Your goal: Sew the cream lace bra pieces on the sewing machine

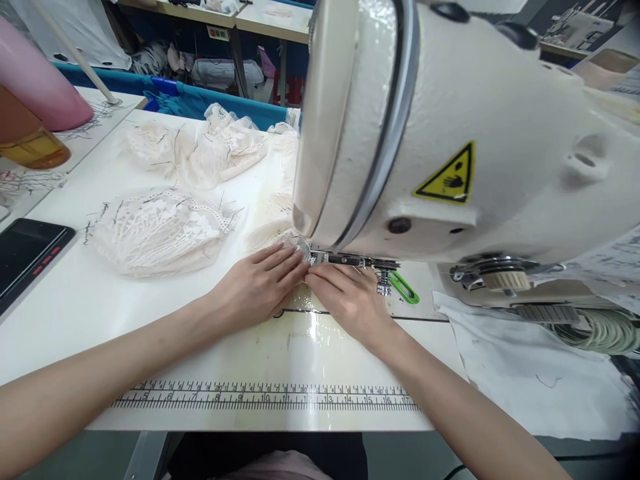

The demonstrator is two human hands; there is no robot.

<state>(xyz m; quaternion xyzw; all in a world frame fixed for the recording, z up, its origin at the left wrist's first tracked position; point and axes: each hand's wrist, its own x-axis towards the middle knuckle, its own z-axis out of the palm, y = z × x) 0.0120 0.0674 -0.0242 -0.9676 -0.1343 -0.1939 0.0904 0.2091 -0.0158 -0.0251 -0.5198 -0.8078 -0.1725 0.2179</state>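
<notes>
Left hand [263, 280] lies flat, fingers extended and together, pressing pale lace [274, 235] at the sewing machine's [357, 133] presser foot [320, 258]. Right hand [350, 293] meets it, fingers bent; whether it pinches lace cannot be told. Step in hand, as judged: guiding lace for stitching; the next move calls for steady feeding, fingertips clear of the needle. Beyond the left hand, a lace piece [160, 230] lies on the white table [240, 350]; nearer the body, a printed ruler [270, 397]. Farther ahead stand other worktables [273, 23].
</notes>
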